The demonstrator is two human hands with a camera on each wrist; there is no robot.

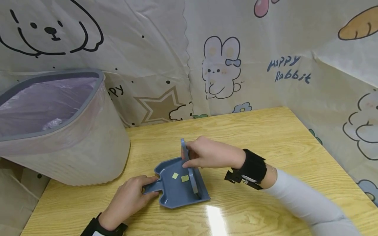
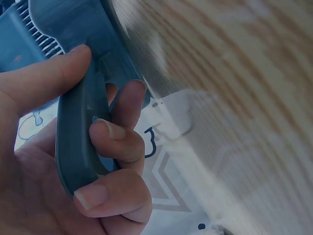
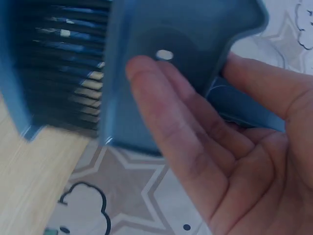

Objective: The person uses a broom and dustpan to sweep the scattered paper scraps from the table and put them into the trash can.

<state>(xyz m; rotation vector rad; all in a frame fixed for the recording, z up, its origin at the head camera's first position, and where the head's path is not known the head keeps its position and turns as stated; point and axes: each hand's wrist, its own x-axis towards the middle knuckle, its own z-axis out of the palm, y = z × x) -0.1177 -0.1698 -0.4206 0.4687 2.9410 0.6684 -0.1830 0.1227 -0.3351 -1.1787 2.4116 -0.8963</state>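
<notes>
My left hand (image 1: 130, 198) grips the short handle of a blue dustpan (image 1: 174, 195) on the wooden table. In the left wrist view, its fingers curl under the looped handle (image 2: 76, 132), with the thumb on top. Two small yellow paper scraps (image 1: 184, 178) lie in the pan. Over the pan's open side, my right hand (image 1: 209, 153) holds a blue hand brush (image 1: 192, 180) upright, seen nearly edge-on. The right wrist view shows the fingers flat along the brush (image 3: 190, 29), the thumb on the opposite side, and a row of dark bristles or teeth beyond.
A large pale bin (image 1: 100, 147) with a grey rim and a translucent liner stands at the left, close to the dustpan. Cloth with cartoon prints (image 1: 165, 42) hangs behind the table (image 1: 265, 131) and along its right side.
</notes>
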